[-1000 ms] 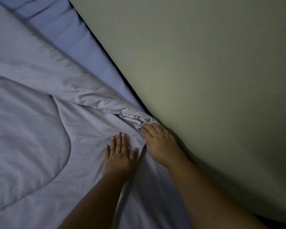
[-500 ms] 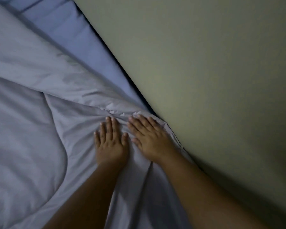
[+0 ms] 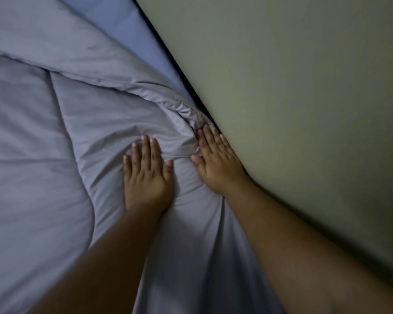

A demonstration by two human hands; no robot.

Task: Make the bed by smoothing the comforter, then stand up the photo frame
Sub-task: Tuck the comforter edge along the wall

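Note:
A grey-lavender comforter (image 3: 55, 143) covers the bed and bunches into folds near the wall. My left hand (image 3: 146, 175) lies flat on it, palm down, fingers spread. My right hand (image 3: 216, 162) also presses flat on the comforter, right beside the bunched edge (image 3: 186, 112) and against the wall. Neither hand grips the fabric. No photo frame is in view.
A pale green wall (image 3: 293, 98) fills the right half and meets the bed along a dark gap (image 3: 168, 57). A strip of bluer sheet (image 3: 132, 30) shows between the comforter's edge and the wall. The light is dim.
Both hands have slid forward over the comforter and apart from each other; the right hand has moved back against the wall, and the fabric bunches more ahead of the fingers.

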